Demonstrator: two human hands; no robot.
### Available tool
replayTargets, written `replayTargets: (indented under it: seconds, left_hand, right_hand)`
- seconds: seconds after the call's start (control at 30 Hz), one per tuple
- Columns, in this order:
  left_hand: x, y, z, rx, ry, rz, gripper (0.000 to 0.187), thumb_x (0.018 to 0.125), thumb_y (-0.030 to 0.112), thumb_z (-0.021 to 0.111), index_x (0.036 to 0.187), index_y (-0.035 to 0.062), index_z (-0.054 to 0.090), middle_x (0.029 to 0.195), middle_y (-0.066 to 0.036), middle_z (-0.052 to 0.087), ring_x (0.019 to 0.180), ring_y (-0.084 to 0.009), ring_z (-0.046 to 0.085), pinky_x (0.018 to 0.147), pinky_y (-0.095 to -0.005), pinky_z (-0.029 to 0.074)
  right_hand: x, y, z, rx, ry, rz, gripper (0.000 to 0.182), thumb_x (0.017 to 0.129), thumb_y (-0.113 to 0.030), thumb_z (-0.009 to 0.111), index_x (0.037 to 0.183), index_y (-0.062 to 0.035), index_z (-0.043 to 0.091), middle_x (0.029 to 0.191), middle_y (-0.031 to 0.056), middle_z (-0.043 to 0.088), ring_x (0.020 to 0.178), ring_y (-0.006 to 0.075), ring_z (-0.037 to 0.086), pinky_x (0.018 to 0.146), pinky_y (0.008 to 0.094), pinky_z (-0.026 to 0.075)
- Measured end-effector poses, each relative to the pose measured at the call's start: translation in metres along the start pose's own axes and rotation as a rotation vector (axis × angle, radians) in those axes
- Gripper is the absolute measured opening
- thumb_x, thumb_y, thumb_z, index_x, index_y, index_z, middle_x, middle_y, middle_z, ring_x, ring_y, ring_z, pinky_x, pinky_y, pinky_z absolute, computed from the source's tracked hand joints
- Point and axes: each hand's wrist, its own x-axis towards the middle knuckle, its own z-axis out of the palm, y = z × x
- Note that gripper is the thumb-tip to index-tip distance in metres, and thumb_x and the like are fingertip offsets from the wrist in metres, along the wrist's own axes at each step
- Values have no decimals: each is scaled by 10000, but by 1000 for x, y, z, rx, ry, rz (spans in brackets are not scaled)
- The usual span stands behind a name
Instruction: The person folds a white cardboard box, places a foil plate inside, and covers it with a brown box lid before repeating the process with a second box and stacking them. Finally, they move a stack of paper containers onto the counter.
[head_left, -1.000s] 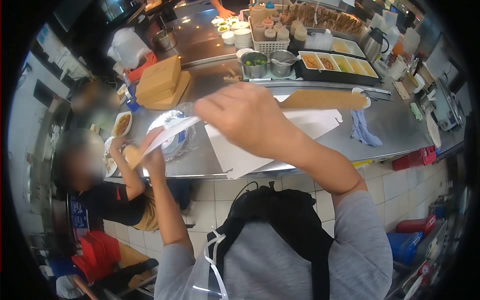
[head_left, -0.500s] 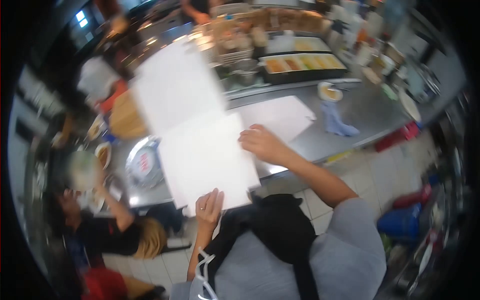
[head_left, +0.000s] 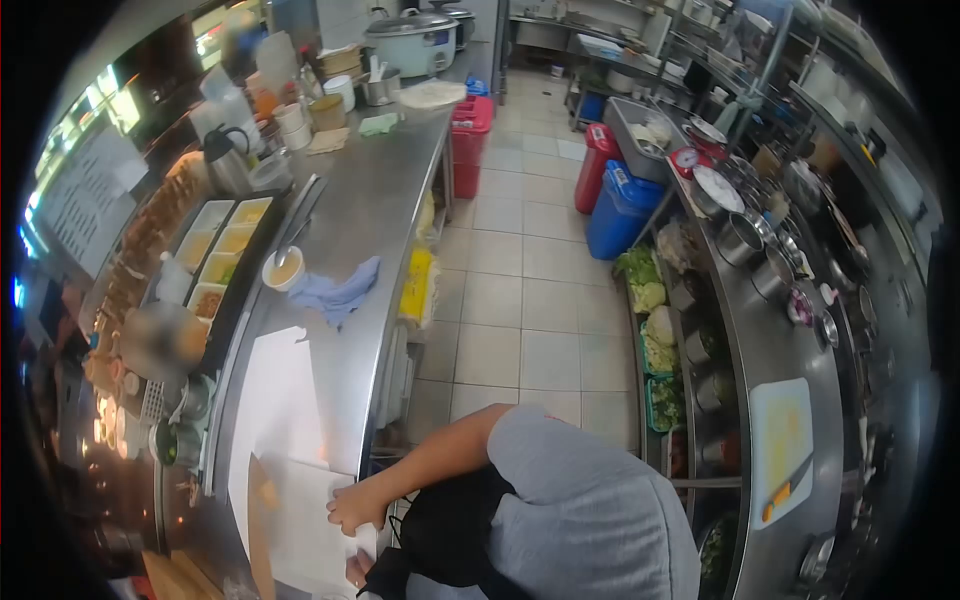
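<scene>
A white cardboard box (head_left: 300, 510), partly folded, lies on the steel counter at the lower left, with a brown side panel raised at its left edge. My right hand (head_left: 357, 507) is closed on the box's near right edge, fingers curled over a small flap. Just below, my left hand (head_left: 358, 568) grips the same edge near the corner; much of it is hidden by the black apron. Another flat white cardboard sheet (head_left: 280, 390) lies beyond the box on the counter.
A blue cloth (head_left: 338, 290) and a small bowl with a spoon (head_left: 284, 270) sit farther up the counter. Food trays (head_left: 222, 262) line its left side. Behind me, a cutting board (head_left: 782, 440) with a knife rests on another counter. Bins (head_left: 622, 212) stand across the aisle.
My view has swung to the right, showing the aisle and back counter. The box, earlier held up spread open, is now down on the counter with a side panel raised.
</scene>
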Motion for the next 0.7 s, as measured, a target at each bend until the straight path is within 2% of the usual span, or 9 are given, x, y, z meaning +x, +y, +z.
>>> replayTargets:
  seconds: [0.1,0.17,0.2,0.27,0.37,0.5,0.57,0.7]
  left_hand:
    - [-4,-10,4,-69,-66,-46,379,744,89,565,1110,-8,580,1055,-170,599,950,-313,558,820,-402,444]
    - [-12,-19,1,-101,-111,-94,374,745,89,567,1106,-8,582,1046,-170,601,944,-310,562,815,-400,446]
    - [-16,-24,0,-114,-130,-120,371,746,89,568,1104,-8,584,1042,-170,603,940,-309,563,813,-398,447]
    - [-23,-35,-2,-138,-163,-174,366,747,89,570,1100,-8,586,1034,-169,606,934,-306,567,808,-396,449]
    - [-30,-48,-8,-176,-207,-250,358,750,88,573,1094,-8,590,1021,-169,610,924,-301,572,801,-392,453]
    - [-28,-69,-14,-238,-271,-299,347,752,88,577,1085,-8,595,1004,-169,616,911,-295,578,791,-387,457]
    - [-20,-77,-15,-275,-299,-300,342,754,88,579,1081,-8,597,996,-169,619,904,-292,582,787,-385,460]
    - [-5,-87,-19,-337,-327,-319,331,757,87,583,1073,-8,602,979,-168,625,891,-286,588,777,-380,464]
  right_hand:
    - [5,2,-6,87,-43,66,413,538,-335,761,907,-171,673,942,27,553,1014,244,472,790,413,393]
    - [12,8,-11,280,-139,171,292,571,-323,745,799,-145,707,862,34,641,908,230,568,723,373,445]
    - [14,5,-19,285,-141,165,292,571,-323,745,799,-145,707,862,34,641,908,230,568,723,373,445]
    - [15,0,-36,301,-212,352,262,592,-338,747,738,-122,719,755,47,678,763,223,632,648,345,480]
    - [22,5,-41,372,-201,442,245,599,-332,748,714,-117,720,716,59,675,687,225,642,604,341,484]
    - [39,26,-20,357,-200,464,266,602,-359,747,730,-127,724,745,58,678,756,226,645,643,354,488]
    - [49,38,-3,240,-222,347,313,600,-411,743,743,-133,720,774,44,679,821,246,637,735,380,475]
    - [56,27,-12,98,-303,499,393,607,-461,735,831,-139,709,863,31,678,908,267,617,837,401,438]
